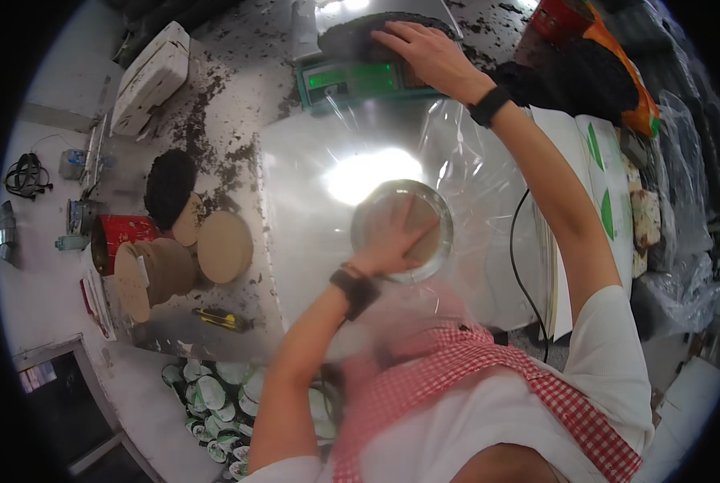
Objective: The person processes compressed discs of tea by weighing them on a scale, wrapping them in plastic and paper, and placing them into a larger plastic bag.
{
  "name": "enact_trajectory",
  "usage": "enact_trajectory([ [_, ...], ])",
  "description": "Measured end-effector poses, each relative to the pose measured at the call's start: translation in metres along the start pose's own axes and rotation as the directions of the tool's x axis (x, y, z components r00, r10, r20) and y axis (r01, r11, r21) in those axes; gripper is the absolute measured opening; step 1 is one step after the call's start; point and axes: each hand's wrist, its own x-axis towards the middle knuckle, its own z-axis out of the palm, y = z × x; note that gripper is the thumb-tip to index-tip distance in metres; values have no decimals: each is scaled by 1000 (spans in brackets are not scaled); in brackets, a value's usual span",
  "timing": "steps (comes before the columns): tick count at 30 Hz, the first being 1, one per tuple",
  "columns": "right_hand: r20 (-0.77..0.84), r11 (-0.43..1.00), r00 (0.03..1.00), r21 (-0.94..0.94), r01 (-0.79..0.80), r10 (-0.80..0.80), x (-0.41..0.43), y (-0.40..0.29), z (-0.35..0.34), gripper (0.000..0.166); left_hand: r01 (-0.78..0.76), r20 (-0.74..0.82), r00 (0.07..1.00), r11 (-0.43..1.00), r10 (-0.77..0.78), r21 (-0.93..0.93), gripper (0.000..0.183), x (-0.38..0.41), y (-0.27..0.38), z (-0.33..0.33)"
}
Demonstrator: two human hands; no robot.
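My left hand presses with spread fingers into a round, clear-walled container, over a tan disc at its bottom. The container stands on a shiny, pale work surface partly covered by clear plastic film. My right hand reaches to the far side and rests on a dark, crumbly round cake of material, its fingers slightly apart. That cake lies on a digital scale with a lit green display. Whether the right fingers grip any of it, I cannot tell.
At left are a dark slab, tan discs, a red tin, a yellow utility knife and a white foam block. At right, an orange bag of dark material, printed sheets and a black cable.
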Motion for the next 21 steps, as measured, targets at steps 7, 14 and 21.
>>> enact_trajectory([
  [7, -43, 985, 994, 148, -92, 99, -140, -147, -131, 49, 221, -497, 528, 676, -689, -703, 36, -44, 45, -71],
  [14, 298, 876, 951, 476, -77, -78, -194, -206, -111, 56, -226, -704, 708, 962, 53, -154, 41, -41, 36, -40],
  [21, 198, 616, 927, 701, -360, 317, -188, -146, -72, 36, 80, -351, 936, 967, 10, 241, 58, -17, 33, -5],
])
